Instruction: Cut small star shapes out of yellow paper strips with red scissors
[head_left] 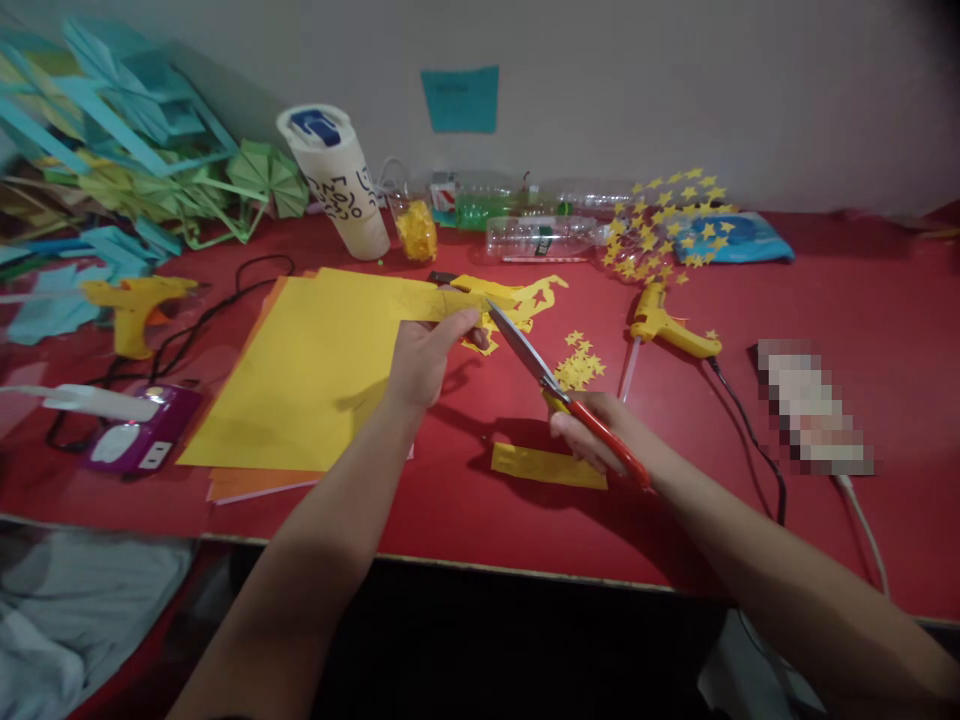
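Note:
My left hand [429, 355] pinches a yellow paper strip [427, 303] with faint lines drawn on it, held above the stacked sheets. In my right hand [589, 425] is a pair of scissors [540, 370] with red handles; the blade tips point up and left, close to the strip's right end. Below the scissors a second yellow strip [547, 467] lies on the red table. Just right of the blades sits a small heap of cut paper stars [580, 363]. Yellow paper offcuts [536, 300] with star-shaped holes lie behind my left hand.
Yellow sheets [292, 370] cover the middle left. Glue guns [139, 305] lie at both sides, with a purple power socket [142, 430] at left and a blurred-out phone [814, 405] at right. A tumbler [334, 180], plastic bottles [544, 237] and a star-covered piece [660, 230] line the wall.

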